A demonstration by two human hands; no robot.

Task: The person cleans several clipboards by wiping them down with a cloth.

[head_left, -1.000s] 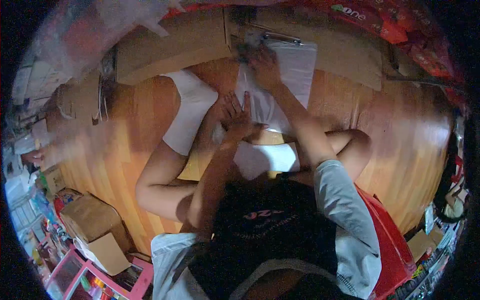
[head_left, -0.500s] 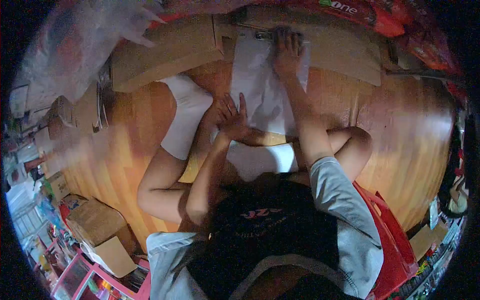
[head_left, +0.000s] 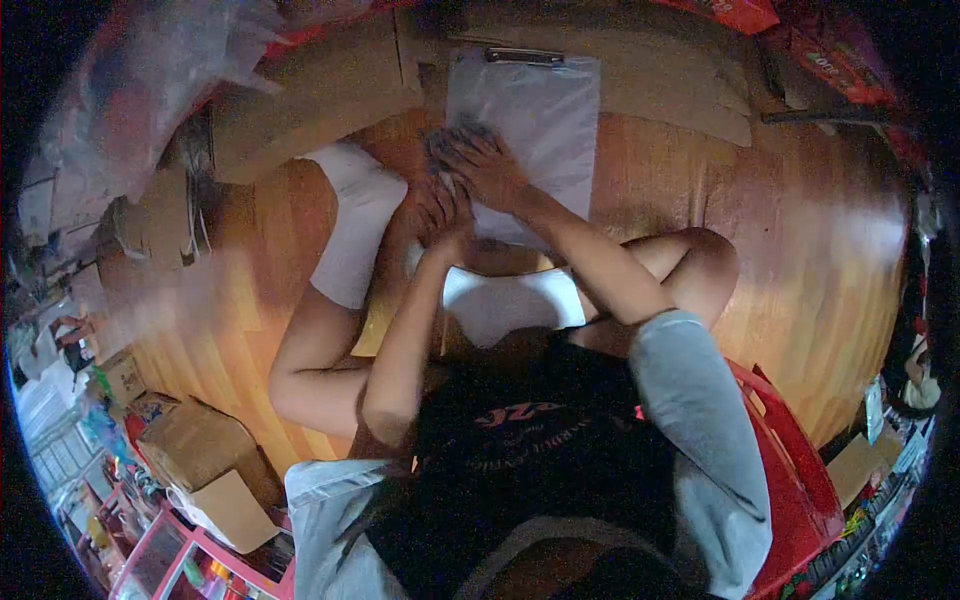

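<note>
A clipboard (head_left: 560, 150) lies on the floor ahead of me, its face white with glossy wrinkles. At its far edge sits a dark metal clip (head_left: 525, 57). My right hand (head_left: 480, 165) reaches over the clipboard's left side, its fingers bent and blurred in shadow, so I cannot tell if they hold anything. Close below it, my left hand (head_left: 440, 212) is by the clipboard's near left edge, fingers apart and pointing forward. The two hands overlap slightly in this view and hide that edge.
Cardboard boxes (head_left: 315, 95) border the far side of the wooden floor (head_left: 800, 280). My crossed legs with white socks (head_left: 360, 220) flank the clipboard. A red plastic piece (head_left: 790, 450) stands at my right, an open cardboard box (head_left: 200, 445) at my left beside a pink-framed rack (head_left: 190, 555).
My right hand has left the clip and moved down and left, close to my left hand. The left hand's spread fingers have drawn in. The clip is now uncovered.
</note>
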